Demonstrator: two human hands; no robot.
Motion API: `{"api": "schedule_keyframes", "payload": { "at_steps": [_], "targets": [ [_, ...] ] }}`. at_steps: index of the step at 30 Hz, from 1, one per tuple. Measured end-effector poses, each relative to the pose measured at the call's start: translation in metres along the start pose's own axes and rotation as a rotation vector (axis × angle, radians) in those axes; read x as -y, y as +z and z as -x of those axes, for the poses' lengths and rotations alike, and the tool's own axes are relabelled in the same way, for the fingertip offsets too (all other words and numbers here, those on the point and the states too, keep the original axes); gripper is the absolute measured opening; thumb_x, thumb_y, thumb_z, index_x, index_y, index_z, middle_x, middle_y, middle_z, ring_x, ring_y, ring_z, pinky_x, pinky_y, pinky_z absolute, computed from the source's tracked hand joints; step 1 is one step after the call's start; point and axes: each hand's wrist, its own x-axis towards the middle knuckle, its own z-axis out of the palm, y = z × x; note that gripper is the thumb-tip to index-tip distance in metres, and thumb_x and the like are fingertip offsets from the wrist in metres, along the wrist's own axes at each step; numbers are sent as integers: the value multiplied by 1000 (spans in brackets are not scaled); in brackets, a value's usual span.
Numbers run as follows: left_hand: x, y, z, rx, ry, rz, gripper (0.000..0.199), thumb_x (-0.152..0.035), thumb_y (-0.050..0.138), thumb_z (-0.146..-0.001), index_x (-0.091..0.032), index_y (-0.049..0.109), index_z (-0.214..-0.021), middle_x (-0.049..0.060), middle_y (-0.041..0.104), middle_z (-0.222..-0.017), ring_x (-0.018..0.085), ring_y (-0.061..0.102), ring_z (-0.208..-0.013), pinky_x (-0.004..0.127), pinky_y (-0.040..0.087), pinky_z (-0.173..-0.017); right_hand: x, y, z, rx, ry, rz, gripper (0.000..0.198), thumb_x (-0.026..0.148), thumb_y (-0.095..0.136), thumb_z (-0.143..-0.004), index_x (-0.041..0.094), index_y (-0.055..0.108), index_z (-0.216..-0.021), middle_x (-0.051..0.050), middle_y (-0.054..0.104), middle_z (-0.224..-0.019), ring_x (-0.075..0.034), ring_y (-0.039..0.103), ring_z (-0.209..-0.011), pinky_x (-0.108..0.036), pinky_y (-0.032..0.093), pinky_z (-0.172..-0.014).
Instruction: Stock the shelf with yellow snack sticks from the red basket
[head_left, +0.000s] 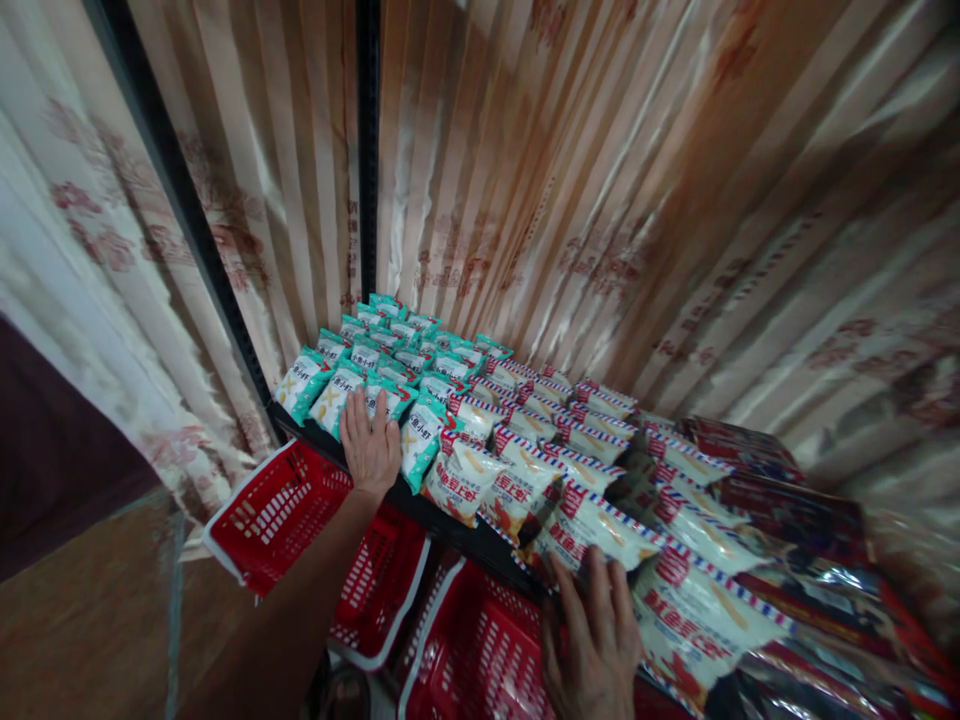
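My left hand (369,445) lies with its fingers stretched over the front of a small teal and white snack bag (390,398), holding nothing. Several more teal and white snack bags (302,380) stand in rows around it on a black shelf (450,524). Lower right, my right hand (592,640) is open, its fingertips at the lower edge of a white snack bag (589,525) with a striped red and blue top; whether they touch it I cannot tell. Another striped white bag (694,620) stands just to the right of that hand.
Below the shelf edge are red plastic baskets with white rims, one at the left (281,510) and another nearer the middle (480,645). Dark glossy packages (810,520) fill the right end. A pleated curtain (480,180) and a black metal upright (368,150) stand behind.
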Motion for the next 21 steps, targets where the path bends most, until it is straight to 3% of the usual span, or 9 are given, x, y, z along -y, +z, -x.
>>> {"api": "schedule_keyframes", "payload": {
  "at_steps": [6,9,13,16,21],
  "targets": [
    [0,-6,-1,-54,15,44,43,-29,37,-93,-16,45,-133,16,28,-147,31,18,-137,53,21,-108,-1,0,3,14,-8,38,64,19,45,-87,34,21,-144,-7,17,-152,-40,21,-135,-63,35,-95],
    [-15,-16,1,-84,97,124,43,-27,37,-93,-13,43,-133,18,26,-147,32,18,-137,54,21,-108,0,-2,3,15,11,25,63,18,45,-87,33,21,-144,-8,17,-152,-39,20,-136,-63,34,-96],
    [-64,-39,16,-13,335,341,44,-20,42,-89,-16,42,-133,15,24,-147,31,21,-136,51,27,-107,8,-10,4,29,42,-22,65,13,43,-86,33,20,-144,-8,11,-153,-36,17,-137,-64,35,-97],
    [-107,-52,35,103,530,469,39,-18,45,-86,-16,50,-125,13,33,-143,30,25,-135,47,32,-106,13,-16,7,25,93,-84,67,10,41,-86,32,18,-144,-10,5,-154,-36,13,-138,-65,34,-97],
    [-152,-51,63,306,733,597,30,-15,40,-87,-14,59,-110,11,49,-134,21,31,-133,37,40,-102,9,-19,12,49,132,-140,67,7,39,-86,29,17,-145,-11,2,-154,-35,13,-138,-62,37,-97]
  ]
}}
